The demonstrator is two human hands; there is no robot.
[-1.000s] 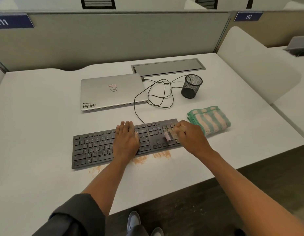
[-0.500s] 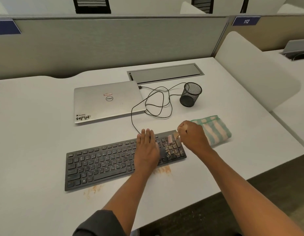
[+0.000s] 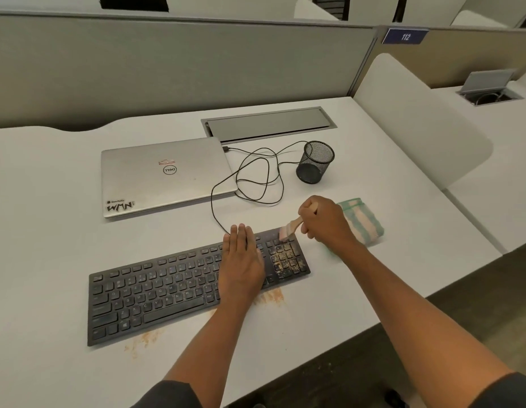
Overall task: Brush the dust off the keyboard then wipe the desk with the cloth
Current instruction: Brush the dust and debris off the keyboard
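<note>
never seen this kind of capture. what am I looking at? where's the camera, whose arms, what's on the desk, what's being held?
There is no machine here: a person works with bare hands, and the one wide-angle camera sits on their head, looking forward and down. That is why both arms enter from the bottom edge.

The left hand lies flat, fingers straight, on the black keyboard, apparently steadying it. The right hand grips a small wooden-handled brush, its bristles at the far corner of the number pad, whose keys are speckled with orange dust. More orange dust lies on the white desk along the keyboard's near edge.

Also on the desk: a folded green-striped cloth partly behind the right hand, a closed silver laptop, a looped black cable and a black mesh pen cup.
</note>
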